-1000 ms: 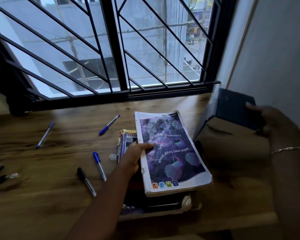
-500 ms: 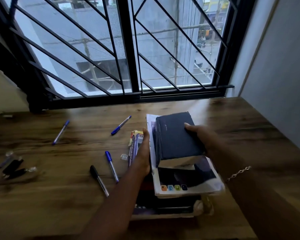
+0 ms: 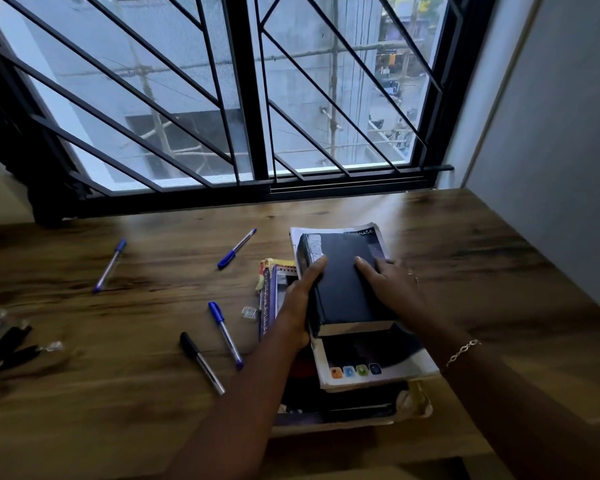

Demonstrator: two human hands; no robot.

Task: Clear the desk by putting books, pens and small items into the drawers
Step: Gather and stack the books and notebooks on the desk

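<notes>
**Head view**

- Left hand (image 3: 300,299): the forearm enters from the lower centre of the frame and runs up and to the right. The palm is set against the spine side of a thick dark navy hardcover book (image 3: 343,285). The thumb lies over the cover's left edge and the other fingers are hidden. The hand grips the book.
- Right hand (image 3: 390,282): the forearm enters from the lower right corner. There is a thin chain bracelet (image 3: 463,351) on the wrist and a ring (image 3: 412,277) on one finger. The thumb lies flat on the cover and the other fingers reach over the book's right edge. They are blurred, so I cannot tell whether they curl round it.
- Dark navy hardcover book: it lies centre-right of the frame, flat between both hands. It rests on a large white-edged softcover book (image 3: 371,363), which tops a stack of further books (image 3: 347,407) by the desk's near edge.
- Yellow-edged spiral-bound booklet (image 3: 274,282): it lies just left of the left hand.
- Brown wood-grain desk (image 3: 465,271): its surface runs from the stack's right side to the grey wall (image 3: 551,150). A black-barred window (image 3: 246,116) lines the far edge.
- Centre and left of the frame, all well apart from the hands:
  - far-left blue-capped pen (image 3: 110,261)
  - upper blue-capped pen (image 3: 236,249)
  - lower blue-capped pen (image 3: 225,334)
  - black-capped pen (image 3: 201,363)
  - small clear plastic piece (image 3: 249,312)
  - blurred black items (image 3: 11,344) at the left margin
</notes>
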